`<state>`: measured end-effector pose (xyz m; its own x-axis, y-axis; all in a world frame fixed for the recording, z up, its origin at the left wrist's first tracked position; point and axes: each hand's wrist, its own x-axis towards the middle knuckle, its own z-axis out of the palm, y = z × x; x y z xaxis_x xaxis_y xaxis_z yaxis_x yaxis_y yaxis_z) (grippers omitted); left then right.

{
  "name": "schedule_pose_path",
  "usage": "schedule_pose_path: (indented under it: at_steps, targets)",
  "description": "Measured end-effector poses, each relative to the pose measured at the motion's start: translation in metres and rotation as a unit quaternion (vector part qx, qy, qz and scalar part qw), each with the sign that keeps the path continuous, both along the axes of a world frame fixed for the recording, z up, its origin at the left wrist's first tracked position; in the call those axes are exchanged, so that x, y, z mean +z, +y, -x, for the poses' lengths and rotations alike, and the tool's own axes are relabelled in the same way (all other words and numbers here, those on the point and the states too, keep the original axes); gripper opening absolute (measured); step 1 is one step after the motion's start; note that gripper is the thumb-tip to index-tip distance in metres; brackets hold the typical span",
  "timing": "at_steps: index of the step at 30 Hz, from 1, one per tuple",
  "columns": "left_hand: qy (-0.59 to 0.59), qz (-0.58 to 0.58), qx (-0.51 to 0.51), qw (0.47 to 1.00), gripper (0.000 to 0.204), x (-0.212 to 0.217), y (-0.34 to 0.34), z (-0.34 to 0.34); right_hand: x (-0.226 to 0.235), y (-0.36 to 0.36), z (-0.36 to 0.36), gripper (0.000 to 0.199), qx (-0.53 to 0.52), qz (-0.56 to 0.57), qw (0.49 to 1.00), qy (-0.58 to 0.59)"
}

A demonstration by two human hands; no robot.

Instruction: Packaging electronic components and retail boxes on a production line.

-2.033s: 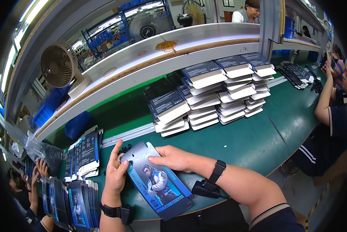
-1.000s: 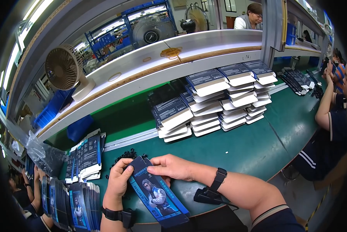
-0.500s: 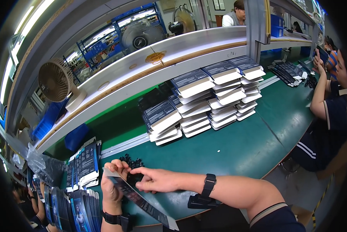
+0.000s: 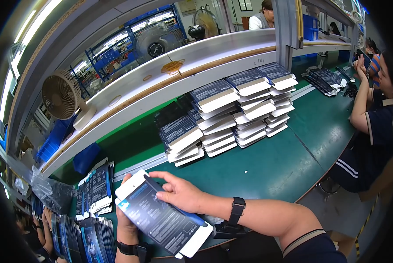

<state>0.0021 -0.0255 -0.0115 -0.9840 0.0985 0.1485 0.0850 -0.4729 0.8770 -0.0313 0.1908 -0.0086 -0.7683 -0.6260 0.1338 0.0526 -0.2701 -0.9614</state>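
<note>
Head — carton (image 4: pixel 168 219) partly hides left hand (image 4: pixel 125 222) — boxes (image 4: pixel 218 124) beyond.

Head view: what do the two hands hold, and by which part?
A dark blue carton: left hand at its upper left side, right hand at its upper right edge.

A long green tabletop (image 4: pixel 266 171) has a dark line running across it on the right. On its far side, a white shelf (image 4: pixel 126 94) with a brown wood edge sits up above it. A grey metal post (image 4: pixel 286 35) stands by the shelf on the right. Far back are a tall blue rack (image 4: pixel 91 57) and a pale wall (image 4: pixel 236 13). Long white lights (image 4: pixel 35 28) shine at the far left. The floor (image 4: pixel 319 209) at the near right is grey, with yellow and black striped tape (image 4: pixel 366 223).
</note>
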Motion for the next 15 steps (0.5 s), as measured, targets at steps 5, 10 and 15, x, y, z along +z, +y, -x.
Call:
schedule_pose_path:
  at_steps: [5, 10, 15]
  targets:
    - [0.02, -0.012, -0.046, 0.999, 0.074, -0.001, -0.001, 0.003, -0.004, 0.007, 0.008, 0.054, -0.088, -0.041, 0.995, 0.027]
    - [-0.03, 0.044, 0.008, 0.999, 0.07, -0.017, -0.013, 0.001, -0.004, 0.005, 0.005, 0.056, -0.087, -0.09, 0.989, 0.084]
    - [-0.048, 0.047, 0.033, 0.997, 0.065, -0.012, -0.009, 0.0, -0.007, 0.002, 0.001, 0.056, -0.063, -0.096, 0.988, 0.099]
